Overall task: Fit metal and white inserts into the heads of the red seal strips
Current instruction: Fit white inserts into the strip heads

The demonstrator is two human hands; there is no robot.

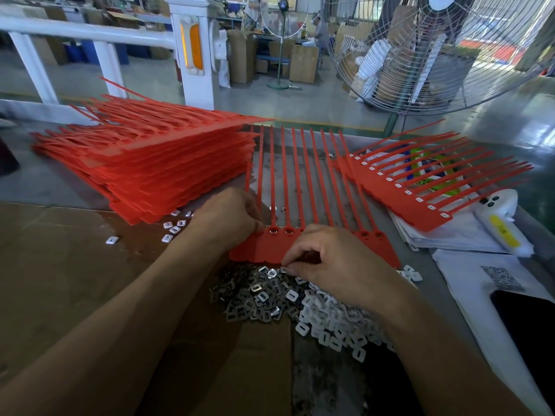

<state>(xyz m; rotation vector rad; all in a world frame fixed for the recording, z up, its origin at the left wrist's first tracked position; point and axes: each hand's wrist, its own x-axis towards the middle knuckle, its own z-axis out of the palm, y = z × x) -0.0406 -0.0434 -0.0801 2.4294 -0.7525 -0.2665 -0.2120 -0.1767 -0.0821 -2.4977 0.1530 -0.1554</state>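
A red comb of seal strips (pixel 267 246) lies in front of me, tails pointing away and heads near me. My left hand (pixel 228 216) pinches its left end by the first heads. Over the comb's near edge my right hand (pixel 327 259) has its fingers curled, the fingertips pinching at the top of the metal insert pile (pixel 255 298). A heap of white inserts (pixel 327 322) lies to the right of the metal ones. Two heads at the left show inserts; my right hand hides the middle heads.
A tall stack of red strip combs (pixel 156 163) sits at the left. A finished comb (pixel 420 187) lies at the right on papers, beside a white handheld device (pixel 501 223). Loose white inserts (pixel 171 229) lie by the stack. A big fan (pixel 435 55) stands beyond the table.
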